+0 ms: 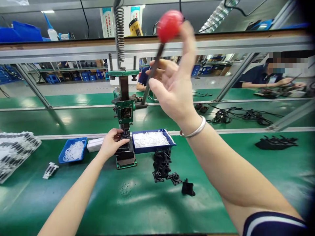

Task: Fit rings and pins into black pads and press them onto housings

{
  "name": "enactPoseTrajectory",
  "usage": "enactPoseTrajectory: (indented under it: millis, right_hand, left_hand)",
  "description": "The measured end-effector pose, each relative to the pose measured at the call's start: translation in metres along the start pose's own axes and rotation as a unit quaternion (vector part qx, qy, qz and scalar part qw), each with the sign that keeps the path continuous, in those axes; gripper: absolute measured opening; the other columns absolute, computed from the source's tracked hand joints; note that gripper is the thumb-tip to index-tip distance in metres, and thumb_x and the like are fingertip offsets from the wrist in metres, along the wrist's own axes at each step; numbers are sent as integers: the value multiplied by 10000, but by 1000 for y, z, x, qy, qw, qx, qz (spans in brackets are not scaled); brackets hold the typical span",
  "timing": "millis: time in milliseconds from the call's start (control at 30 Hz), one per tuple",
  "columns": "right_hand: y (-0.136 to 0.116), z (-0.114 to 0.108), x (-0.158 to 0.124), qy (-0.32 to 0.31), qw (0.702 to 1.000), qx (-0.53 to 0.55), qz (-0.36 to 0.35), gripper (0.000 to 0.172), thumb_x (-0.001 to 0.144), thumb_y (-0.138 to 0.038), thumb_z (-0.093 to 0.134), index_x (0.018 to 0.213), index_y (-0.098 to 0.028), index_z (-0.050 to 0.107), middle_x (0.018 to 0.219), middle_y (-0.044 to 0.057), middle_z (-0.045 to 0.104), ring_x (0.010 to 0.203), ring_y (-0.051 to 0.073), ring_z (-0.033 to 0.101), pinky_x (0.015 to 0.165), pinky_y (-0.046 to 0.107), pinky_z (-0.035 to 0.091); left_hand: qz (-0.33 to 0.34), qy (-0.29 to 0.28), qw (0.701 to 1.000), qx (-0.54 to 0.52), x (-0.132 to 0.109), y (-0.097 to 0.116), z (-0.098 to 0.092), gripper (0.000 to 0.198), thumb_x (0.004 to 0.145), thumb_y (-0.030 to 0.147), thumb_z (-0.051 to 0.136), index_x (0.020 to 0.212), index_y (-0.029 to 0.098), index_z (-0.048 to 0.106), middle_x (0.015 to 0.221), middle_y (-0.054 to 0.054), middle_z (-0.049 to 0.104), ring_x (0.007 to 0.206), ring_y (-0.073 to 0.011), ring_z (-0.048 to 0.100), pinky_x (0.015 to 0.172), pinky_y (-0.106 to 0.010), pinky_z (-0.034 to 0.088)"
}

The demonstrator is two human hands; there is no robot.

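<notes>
A green hand-lever press (pixel 126 111) stands on the bench, a coil spring rising above it. My right hand (pixel 173 88) is raised at its lever (pixel 153 70); the index finger reaches up to the red ball knob (pixel 170 26), and the other fingers curl about the rod. Low at the press, my left hand (pixel 113 142) pinches a small dark part (pixel 126 135) on the black base (pixel 125 151), right under the ram. Fingers hide much of that part. Several black plastic parts (pixel 162 164) lie heaped and scattered to the right of the base.
A blue tray (pixel 172 141) of small white pieces sits right of the press; a blue bin (pixel 64 156) of white rings is left. White-and-black pieces (pixel 17 150) are stacked far left. Cables (pixel 222 116) lie behind. A co-worker (pixel 261 75) sits across the bench.
</notes>
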State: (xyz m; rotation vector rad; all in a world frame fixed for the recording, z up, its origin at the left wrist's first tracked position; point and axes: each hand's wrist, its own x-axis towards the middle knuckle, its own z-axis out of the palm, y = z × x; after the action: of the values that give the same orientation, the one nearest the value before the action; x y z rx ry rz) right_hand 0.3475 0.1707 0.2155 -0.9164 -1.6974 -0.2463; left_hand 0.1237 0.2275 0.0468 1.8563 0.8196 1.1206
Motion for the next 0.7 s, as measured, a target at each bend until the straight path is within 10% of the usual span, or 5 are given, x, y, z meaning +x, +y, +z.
enactPoseTrajectory:
  millis: [200,333,500,700]
  right_hand:
    - [-12,10,-77,-63,989,79,112,608,929,-215,542,1476,-222,277,1184,92,564,1056,194,590,952,389,544]
    - [-31,19,-148,-142,965,50,215,793,861,-335,686,1502,-214,235,1246,119,526,1059,236,590,948,435,540]
    - [-40,16,-182,-74,954,-17,288,629,800,-264,702,1341,-202,388,1171,113,571,1060,264,625,903,409,563]
    - [42,-54,-214,-11,901,-233,367,328,837,-355,650,1112,-220,532,1019,37,626,875,180,660,800,302,560]
  left_hand:
    - [46,3,998,47,-32,31,15,303,803,314,758,1078,223,667,1055,-49,592,1002,-204,635,901,-370,546]
    - [148,30,977,149,-49,45,42,292,850,269,718,1130,238,639,1036,-53,607,994,-212,613,852,-346,536]
    - [253,106,940,205,-49,42,95,451,870,230,679,1292,219,522,1046,-73,621,952,-231,628,794,-343,545]
    - [296,83,931,197,-61,21,144,677,874,232,680,1477,240,372,1184,-115,632,1110,-288,623,920,-433,557]
